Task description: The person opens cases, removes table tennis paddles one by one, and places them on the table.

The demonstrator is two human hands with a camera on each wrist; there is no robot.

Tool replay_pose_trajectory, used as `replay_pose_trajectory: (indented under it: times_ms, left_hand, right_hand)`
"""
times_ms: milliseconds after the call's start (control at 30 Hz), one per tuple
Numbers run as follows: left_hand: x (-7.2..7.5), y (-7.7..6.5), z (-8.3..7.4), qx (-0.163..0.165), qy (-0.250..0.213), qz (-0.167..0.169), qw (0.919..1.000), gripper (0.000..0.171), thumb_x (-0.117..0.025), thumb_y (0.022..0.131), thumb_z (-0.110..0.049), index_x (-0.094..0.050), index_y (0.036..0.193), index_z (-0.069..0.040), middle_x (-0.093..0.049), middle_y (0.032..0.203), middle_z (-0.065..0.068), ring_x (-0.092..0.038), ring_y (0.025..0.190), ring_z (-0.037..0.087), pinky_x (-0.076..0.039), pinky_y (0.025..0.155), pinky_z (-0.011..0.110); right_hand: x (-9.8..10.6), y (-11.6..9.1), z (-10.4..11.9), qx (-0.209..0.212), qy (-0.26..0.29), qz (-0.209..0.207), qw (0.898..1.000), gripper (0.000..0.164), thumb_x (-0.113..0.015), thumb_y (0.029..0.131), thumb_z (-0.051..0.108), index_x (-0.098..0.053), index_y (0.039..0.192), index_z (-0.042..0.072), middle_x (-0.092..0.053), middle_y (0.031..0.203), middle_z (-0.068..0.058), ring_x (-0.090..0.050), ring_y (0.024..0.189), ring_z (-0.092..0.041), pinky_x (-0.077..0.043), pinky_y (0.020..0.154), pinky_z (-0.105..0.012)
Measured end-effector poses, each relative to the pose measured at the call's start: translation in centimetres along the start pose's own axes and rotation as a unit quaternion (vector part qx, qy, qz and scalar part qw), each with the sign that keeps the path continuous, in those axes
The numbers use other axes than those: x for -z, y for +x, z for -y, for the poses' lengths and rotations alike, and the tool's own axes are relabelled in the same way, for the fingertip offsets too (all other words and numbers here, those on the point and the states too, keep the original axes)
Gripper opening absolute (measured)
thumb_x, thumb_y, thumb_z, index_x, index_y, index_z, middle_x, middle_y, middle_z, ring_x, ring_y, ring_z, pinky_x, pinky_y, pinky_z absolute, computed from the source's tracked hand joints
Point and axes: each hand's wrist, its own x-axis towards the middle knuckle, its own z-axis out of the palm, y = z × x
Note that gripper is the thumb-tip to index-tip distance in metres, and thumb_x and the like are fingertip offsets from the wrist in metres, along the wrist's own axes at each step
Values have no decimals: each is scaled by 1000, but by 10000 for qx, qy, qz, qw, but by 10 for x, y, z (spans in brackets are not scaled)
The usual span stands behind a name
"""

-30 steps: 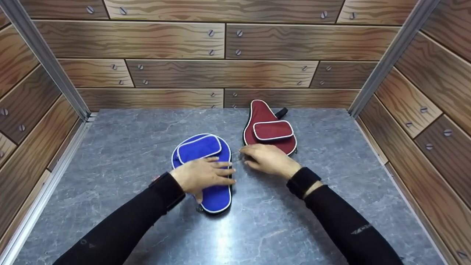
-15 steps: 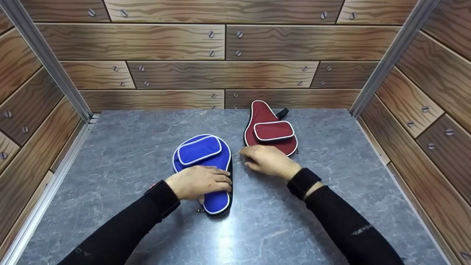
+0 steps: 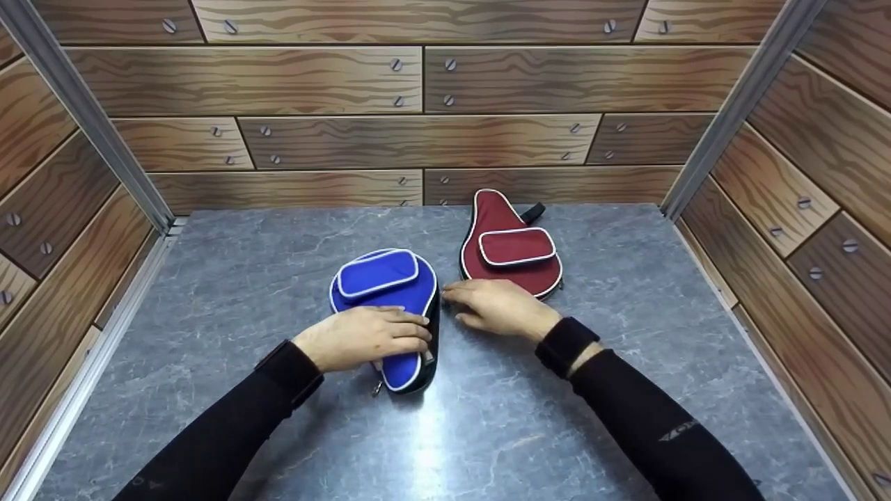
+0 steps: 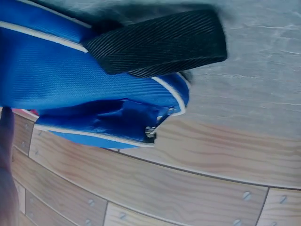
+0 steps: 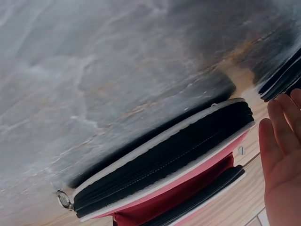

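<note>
A blue table tennis bat case (image 3: 378, 273) with white piping lies on the grey surface, its rounded pocket end farther from me. My left hand (image 3: 363, 338) holds its narrower part, fingers bent over the right edge; the thumb is mostly hidden. A black strap (image 4: 164, 42) stands out from the blue case in the left wrist view. My right hand (image 3: 500, 306) is beside the near end of a red bat case (image 3: 516, 247), fingertips pointing left, close to the blue case's right edge. In the right wrist view its fingers (image 5: 272, 146) look extended and grasp nothing.
The grey marbled tabletop (image 3: 243, 292) is bounded by wood-patterned walls (image 3: 334, 139) at the back and sides. Metal posts (image 3: 90, 118) stand in the back corners. A zipper pull (image 5: 64, 200) hangs from the red case's end.
My left hand has gone from spread fingers over the blue case to gripping it, and the case's right side has tipped up. My right hand has shifted slightly left and nearer me.
</note>
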Motion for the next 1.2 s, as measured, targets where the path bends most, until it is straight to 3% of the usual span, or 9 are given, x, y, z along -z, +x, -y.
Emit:
replay_pose_trajectory:
  times_ms: [200, 367, 567, 767, 900, 1100, 1200]
  left_hand:
    - [-4, -2, 3, -48, 109, -298, 9995, 64, -87, 93, -27, -70, 154, -18, -73, 163, 2, -65, 160, 21, -53, 137, 43]
    - [-3, -5, 6, 42, 421, -464, 9980, 60, -81, 98, -25, -69, 156, -18, -72, 164, 3, -66, 159, 21, -52, 137, 43]
    - [0, -13, 11, 288, 808, -657, 9941, 68, -88, 93, -33, -68, 156, -19, -71, 165, 0, -63, 161, 22, -50, 140, 44]
    - [3, -23, 17, 414, 1108, -1120, 9866, 66, -92, 90, -35, -72, 151, -19, -74, 161, -1, -65, 159, 23, -49, 140, 46]
    - [6, -30, 21, 515, 1274, -1408, 9805, 72, -98, 83, -48, -74, 145, -20, -76, 155, -1, -68, 154, 24, -50, 138, 48]
    - [21, -37, 24, 735, 1340, -1308, 9796, 89, -103, 72, -66, -73, 142, -20, -78, 144, -1, -71, 146, 26, -51, 137, 50]
    - [32, -41, 27, 848, 1249, -1157, 9817, 89, -100, 72, -74, -74, 139, -20, -79, 139, -1, -72, 143, 26, -49, 138, 51]
  right_hand:
    - [-4, 3, 4, 274, -195, 113, 9994, 47, -80, 109, 22, -76, 154, 9, -74, 164, -13, -73, 153, -28, -65, 122, -49]
    - [-5, 5, 6, 225, -239, 96, 9994, 40, -80, 108, 20, -81, 147, 10, -78, 159, -12, -75, 149, -28, -67, 117, -49]
    - [-2, 6, 10, 92, -239, 16, 9997, 33, -79, 107, 18, -85, 139, 12, -82, 152, -11, -80, 140, -28, -71, 108, -50]
    - [-1, 6, 13, -37, -362, -71, 9993, 25, -80, 106, 19, -87, 130, 14, -85, 142, -5, -85, 125, -25, -73, 94, -51]
    - [-2, 6, 13, -160, -388, -65, 9991, 24, -80, 107, 20, -87, 128, 14, -86, 141, -4, -86, 123, -25, -73, 92, -51]
    - [-3, 5, 14, -223, -393, -107, 9989, 25, -79, 107, 19, -87, 129, 13, -86, 144, -6, -85, 128, -25, -74, 95, -51]
    - [-4, 5, 13, -226, -369, -126, 9990, 25, -79, 107, 18, -87, 130, 12, -86, 144, -7, -85, 130, -26, -74, 95, -52]
